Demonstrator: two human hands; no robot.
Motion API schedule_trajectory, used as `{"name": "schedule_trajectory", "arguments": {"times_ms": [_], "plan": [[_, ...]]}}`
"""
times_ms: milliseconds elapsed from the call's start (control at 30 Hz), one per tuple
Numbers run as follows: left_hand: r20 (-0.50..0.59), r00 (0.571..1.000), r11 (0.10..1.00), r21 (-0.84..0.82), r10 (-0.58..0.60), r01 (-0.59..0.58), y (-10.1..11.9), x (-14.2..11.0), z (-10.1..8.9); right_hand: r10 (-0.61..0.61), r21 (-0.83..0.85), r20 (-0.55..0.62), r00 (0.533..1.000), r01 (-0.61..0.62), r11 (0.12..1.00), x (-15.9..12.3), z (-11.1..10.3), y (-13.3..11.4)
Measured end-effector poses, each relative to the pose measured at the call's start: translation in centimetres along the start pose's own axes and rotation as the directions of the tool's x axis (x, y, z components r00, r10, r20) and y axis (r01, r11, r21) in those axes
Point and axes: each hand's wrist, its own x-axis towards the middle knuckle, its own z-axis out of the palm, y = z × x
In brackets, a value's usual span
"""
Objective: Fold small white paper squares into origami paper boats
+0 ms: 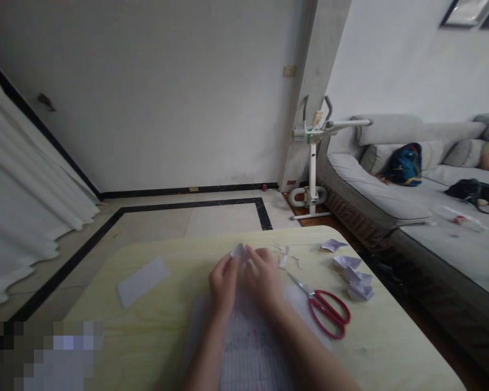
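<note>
Between my two hands, over the middle of the table, is a small piece of folded white paper (pixel 238 252). My left hand (pixel 223 279) pinches its left side, and my right hand (pixel 264 274) grips it from the right with fingers curled. The paper's lower part is hidden by the fingers. Beneath my forearms lies a lined sheet (pixel 248 353) with faint writing. Red-handled scissors (pixel 330 309) rest to the right of my right hand, their blades pointing up and left. Thin paper scraps (pixel 285 256) are scattered just beyond that hand.
A white paper rectangle (pixel 142 281) lies on the left of the pale wooden table (pixel 101 288). Several folded paper pieces (pixel 356 279) sit along its right edge. Beyond stand a white exercise machine (pixel 312 163) and a grey sofa (pixel 375 190), with part of a person at far right.
</note>
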Motion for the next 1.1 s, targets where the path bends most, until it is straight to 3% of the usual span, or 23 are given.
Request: {"name": "schedule_trajectory", "arguments": {"times_ms": [200, 333, 467, 667, 967, 1100], "plan": [[0.019, 0.999, 0.997, -0.063, -0.032, 0.033, 0.5, -0.1, 0.1, -0.059, 0.034, 0.109, 0.992, 0.056, 0.998, 0.0, 0.1, -0.5], [-0.010, 0.999, 0.998, -0.057, -0.041, 0.041, 0.5, 0.0, 0.1, -0.026, 0.124, 0.168, 0.985, 0.005, 0.992, 0.1, -0.4, -1.4], [-0.004, 0.998, 0.995, -0.076, -0.060, 0.060, 0.3, 0.3, 0.0, 0.011, 0.254, 0.147, 0.989, -0.049, 0.966, 0.3, -1.2, -1.8], [0.039, 0.998, 0.997, -0.066, -0.043, 0.046, 0.1, 0.2, 0.0, 0.208, 0.349, 0.063, 0.976, -0.216, 0.912, 0.5, -0.7, -0.6], [0.137, 0.990, 0.997, -0.070, -0.022, 0.032, 0.3, 0.0, 0.2, 0.428, 0.363, 0.122, 0.896, -0.441, 0.820, 1.4, -1.1, -0.9], [0.193, 0.981, 0.997, -0.072, -0.027, 0.041, 0.3, -0.1, 0.3, 0.471, 0.402, 0.131, 0.872, -0.481, 0.779, 1.6, -1.3, -0.9]]}}
